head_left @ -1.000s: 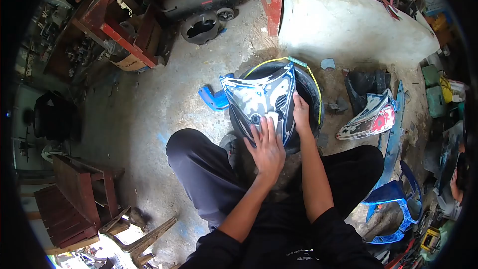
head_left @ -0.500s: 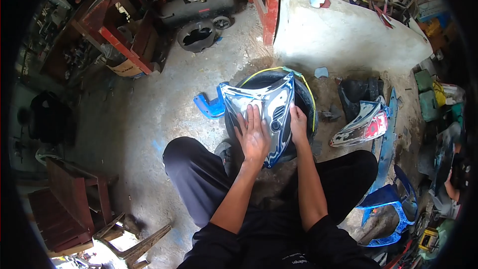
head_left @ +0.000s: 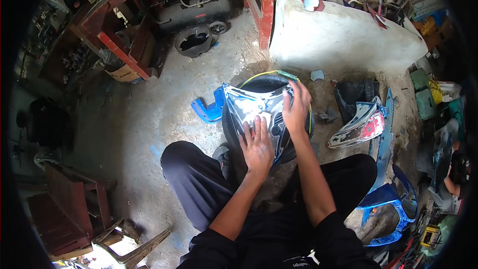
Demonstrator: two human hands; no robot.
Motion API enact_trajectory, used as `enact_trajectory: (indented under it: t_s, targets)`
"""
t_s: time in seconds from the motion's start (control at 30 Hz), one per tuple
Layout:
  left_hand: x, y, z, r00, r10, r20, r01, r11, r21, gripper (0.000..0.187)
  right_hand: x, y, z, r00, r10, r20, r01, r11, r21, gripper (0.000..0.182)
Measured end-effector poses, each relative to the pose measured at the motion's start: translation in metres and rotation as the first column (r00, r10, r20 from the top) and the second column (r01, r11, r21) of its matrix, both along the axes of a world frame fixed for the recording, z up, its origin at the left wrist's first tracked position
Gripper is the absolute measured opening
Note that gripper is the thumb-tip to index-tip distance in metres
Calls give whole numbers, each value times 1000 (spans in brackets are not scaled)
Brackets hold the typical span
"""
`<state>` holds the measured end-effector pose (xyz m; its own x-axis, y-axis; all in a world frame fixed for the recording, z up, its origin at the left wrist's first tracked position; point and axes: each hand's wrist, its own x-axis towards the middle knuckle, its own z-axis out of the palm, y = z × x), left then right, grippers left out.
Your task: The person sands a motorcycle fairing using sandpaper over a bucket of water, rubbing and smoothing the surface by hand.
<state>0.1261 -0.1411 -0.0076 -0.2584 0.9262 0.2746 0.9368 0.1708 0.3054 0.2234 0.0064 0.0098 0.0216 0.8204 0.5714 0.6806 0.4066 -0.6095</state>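
Note:
A motorcycle fairing panel with patchy white, grey and blue paint lies across a black tub between my knees. My left hand rests flat on the panel's middle, fingers stretched and slightly apart. A pale patch shows by its fingertips; whether it is a thin sheet or bare surface, I cannot tell. At the upper right corner, my right hand grips the panel's edge, with the fingers bent over it. A yellow band runs along the tub's rim.
A blue plastic part lies left of the tub. To the right are a red-and-white fairing piece, a long blue strip and a blue frame-like panel. A low white wall stands ahead; a wooden bench is at left.
My right hand has moved up along the panel's right edge to its upper corner. My left hand has shifted slightly right and down, still flat on the panel.

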Motion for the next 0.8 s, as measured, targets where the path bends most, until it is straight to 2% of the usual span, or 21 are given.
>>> enact_trajectory:
  t_s: [0.03,0.1,0.13,0.23,0.3,0.37,0.43,0.47,0.63,0.7,0.8]
  targets:
    - [2,-1,0,1000,-2,-1,2,1000,-3,58,0,9,-5,1000,-2,-1,2,1000,-3,36]
    - [2,0,1,1000,6,21,-5,1000,-21,58,3,26,-28,952,214,220,-203,976,-75,35]
    - [1,5,5,1000,10,22,-10,1000,-19,58,3,24,-40,948,208,242,-163,968,-192,33]
    - [-13,43,17,994,73,87,-66,994,-87,60,4,23,-51,960,208,189,-187,975,-123,33]
    - [-20,61,11,987,121,104,-120,993,-13,60,3,23,-49,962,230,146,-216,971,-103,33]
    - [-9,57,2,984,140,110,-144,989,28,57,5,24,-50,960,247,131,-235,967,-102,33]
    - [9,31,-4,992,108,67,-110,994,18,53,8,24,-51,961,248,126,-236,966,-105,33]
    - [15,18,9,994,99,39,-97,995,-36,51,6,24,-52,961,251,116,-239,965,-110,34]
    - [4,58,10,986,153,61,-153,988,-8,51,7,25,-50,959,262,106,-248,960,-130,36]
    - [4,73,10,970,207,124,-216,975,57,53,6,23,-47,962,259,92,-241,956,-165,35]
    - [15,43,11,984,150,97,-153,988,23,53,7,25,-51,961,265,84,-251,957,-147,35]
